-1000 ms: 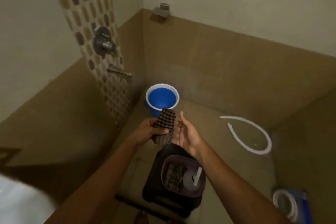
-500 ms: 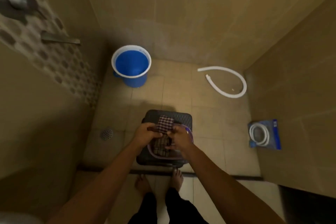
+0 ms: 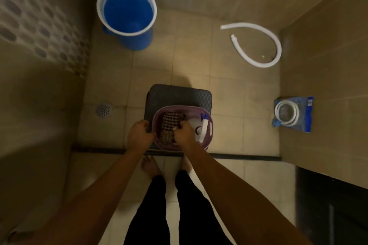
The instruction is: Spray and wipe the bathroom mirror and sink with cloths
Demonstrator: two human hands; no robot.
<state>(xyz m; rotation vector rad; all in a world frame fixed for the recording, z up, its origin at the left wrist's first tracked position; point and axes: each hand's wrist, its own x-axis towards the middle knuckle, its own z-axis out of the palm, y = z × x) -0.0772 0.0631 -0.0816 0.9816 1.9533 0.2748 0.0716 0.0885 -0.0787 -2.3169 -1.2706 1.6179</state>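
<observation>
Fingers (image 3: 180,128) of my right hand (image 3: 184,134) clenched on cloth (image 3: 169,125) in basket (image 3: 210,125); left hand (image 3: 139,133) grips basket rim. Stool (image 3: 179,95), tiled floor (image 3: 229,95), bucket (image 3: 127,14).

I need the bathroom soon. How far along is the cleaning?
Nothing looks done: no mirror or sink is in view. In hand: the right hand is on the checked cloth in the purple basket; the left hand holds its rim, spray bottle inside. Spraying and wiping remain.

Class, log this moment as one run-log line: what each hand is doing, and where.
left hand: gripping purple basket rim | right hand: inside basket, on checked cloth | basket: on dark stool
</observation>
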